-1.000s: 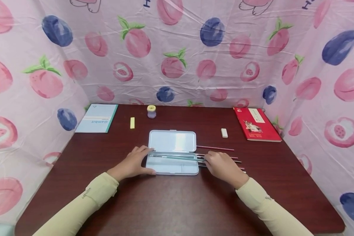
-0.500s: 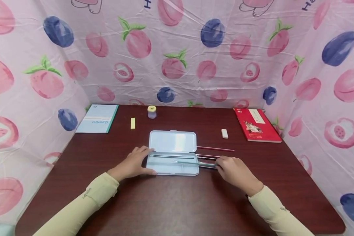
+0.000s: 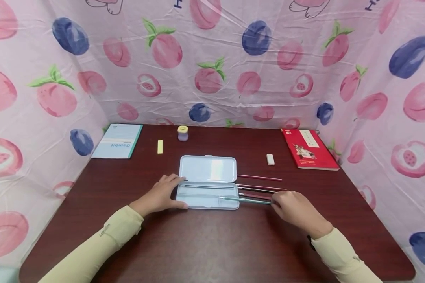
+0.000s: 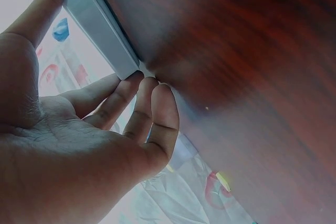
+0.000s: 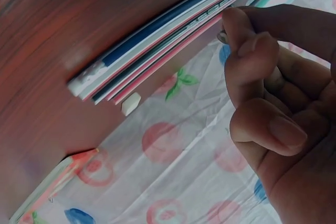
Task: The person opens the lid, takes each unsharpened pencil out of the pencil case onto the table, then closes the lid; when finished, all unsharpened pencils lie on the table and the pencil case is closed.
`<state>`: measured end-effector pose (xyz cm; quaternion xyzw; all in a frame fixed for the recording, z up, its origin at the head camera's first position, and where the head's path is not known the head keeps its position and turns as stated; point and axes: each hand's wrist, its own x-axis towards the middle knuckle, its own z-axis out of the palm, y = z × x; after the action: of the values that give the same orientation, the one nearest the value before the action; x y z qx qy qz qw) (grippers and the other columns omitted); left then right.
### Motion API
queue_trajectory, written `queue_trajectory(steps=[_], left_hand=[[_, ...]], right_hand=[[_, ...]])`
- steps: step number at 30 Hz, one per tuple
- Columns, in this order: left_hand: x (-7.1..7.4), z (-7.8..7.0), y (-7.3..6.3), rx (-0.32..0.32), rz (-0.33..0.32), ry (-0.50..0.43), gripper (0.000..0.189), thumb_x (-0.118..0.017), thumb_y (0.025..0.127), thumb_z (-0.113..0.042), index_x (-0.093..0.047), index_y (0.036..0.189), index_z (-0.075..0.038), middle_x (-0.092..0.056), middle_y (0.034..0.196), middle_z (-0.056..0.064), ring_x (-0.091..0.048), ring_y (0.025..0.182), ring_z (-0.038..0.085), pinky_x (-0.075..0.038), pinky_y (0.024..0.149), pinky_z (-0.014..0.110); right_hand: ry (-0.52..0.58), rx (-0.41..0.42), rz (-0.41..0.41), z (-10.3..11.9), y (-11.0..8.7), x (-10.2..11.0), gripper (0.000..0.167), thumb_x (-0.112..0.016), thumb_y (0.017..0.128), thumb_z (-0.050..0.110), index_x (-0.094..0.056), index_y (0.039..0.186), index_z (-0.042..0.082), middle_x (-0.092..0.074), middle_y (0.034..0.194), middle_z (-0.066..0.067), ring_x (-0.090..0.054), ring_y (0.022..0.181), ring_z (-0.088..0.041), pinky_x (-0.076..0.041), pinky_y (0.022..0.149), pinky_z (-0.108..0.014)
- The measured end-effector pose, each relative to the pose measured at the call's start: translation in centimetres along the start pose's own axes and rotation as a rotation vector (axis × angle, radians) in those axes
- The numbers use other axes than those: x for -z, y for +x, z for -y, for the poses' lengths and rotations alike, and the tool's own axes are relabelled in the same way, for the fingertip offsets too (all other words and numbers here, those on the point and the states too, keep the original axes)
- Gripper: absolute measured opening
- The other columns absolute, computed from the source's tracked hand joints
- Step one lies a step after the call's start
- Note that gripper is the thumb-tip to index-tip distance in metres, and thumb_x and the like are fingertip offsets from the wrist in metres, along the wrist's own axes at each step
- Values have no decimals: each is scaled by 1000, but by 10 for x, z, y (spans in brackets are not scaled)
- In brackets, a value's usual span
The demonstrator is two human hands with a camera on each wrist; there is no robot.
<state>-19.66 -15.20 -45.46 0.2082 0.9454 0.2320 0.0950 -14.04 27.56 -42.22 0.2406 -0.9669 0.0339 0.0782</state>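
An open pale-blue case [image 3: 198, 201] lies mid-table, its lid [image 3: 194, 169] folded back. My left hand [image 3: 159, 196] grips its left end, thumb at the front corner and fingers at the rear; the left wrist view shows fingertips against the case [image 4: 100, 30]. My right hand [image 3: 297, 208] pinches a green paintbrush [image 3: 253, 201] near its handle end, its other end over the case's front right part. Behind it, several thin brushes [image 3: 258, 188] stick out past the case's right side. A dark red one [image 3: 260, 177] lies by the lid. Curled fingers hide the gripped end in the right wrist view.
A white eraser [image 3: 270, 159] and a red book [image 3: 309, 149] lie at the back right. Further left are a small yellow-topped jar [image 3: 183, 133], a yellow strip [image 3: 160, 146] and a light blue notebook [image 3: 117, 141]. Fruit-printed cloth [image 3: 212, 78] walls the table.
My right hand has moved right and towards me, drawing the green paintbrush along, so less of it overlaps the case. The left hand stays on the case.
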Motion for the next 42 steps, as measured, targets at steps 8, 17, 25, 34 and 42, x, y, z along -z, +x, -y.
queue_trajectory(steps=[8, 17, 25, 34, 42], left_hand=[[-1, 0, 0, -2, 1, -2, 99, -91, 80, -54, -48, 159, -10, -56, 150, 15, -47, 137, 36, -44, 114, 62], [-1, -1, 0, -14, -4, -16, 98, -91, 81, -53, -49, 158, -9, -57, 149, 14, -48, 136, 36, -43, 115, 61], [0, -1, -1, -10, -7, -19, 98, -91, 81, -53, -49, 158, -9, -56, 150, 14, -47, 136, 36, -43, 115, 62], [1, -1, -2, -5, -11, -10, 99, -91, 81, -53, -49, 159, -10, -56, 150, 14, -47, 137, 36, -44, 115, 62], [1, -1, -1, -2, -7, -7, 99, -91, 81, -54, -49, 159, -10, -56, 150, 14, -47, 136, 36, -44, 115, 61]], right_hand=[[-6, -31, 80, -8, -10, 5, 19, -91, 81, 9, -72, 79, 11, -59, 63, 7, -45, 57, -4, -44, 55, -23], [9, -49, 120, -16, -21, 3, 32, -85, 84, 4, -60, 69, 16, -47, 59, 9, -37, 56, -4, -35, 53, -23], [31, -81, 182, -20, -25, 3, 22, -87, 84, 8, -68, 75, 14, -53, 62, 9, -41, 57, -4, -39, 53, -23], [15, -89, 193, -17, -27, 8, 21, -89, 83, 10, -69, 77, 13, -57, 63, 7, -43, 57, -5, -42, 53, -23], [15, -98, 187, -24, -37, 6, 26, -89, 83, 9, -65, 74, 15, -52, 61, 9, -40, 57, -4, -38, 53, -23]])
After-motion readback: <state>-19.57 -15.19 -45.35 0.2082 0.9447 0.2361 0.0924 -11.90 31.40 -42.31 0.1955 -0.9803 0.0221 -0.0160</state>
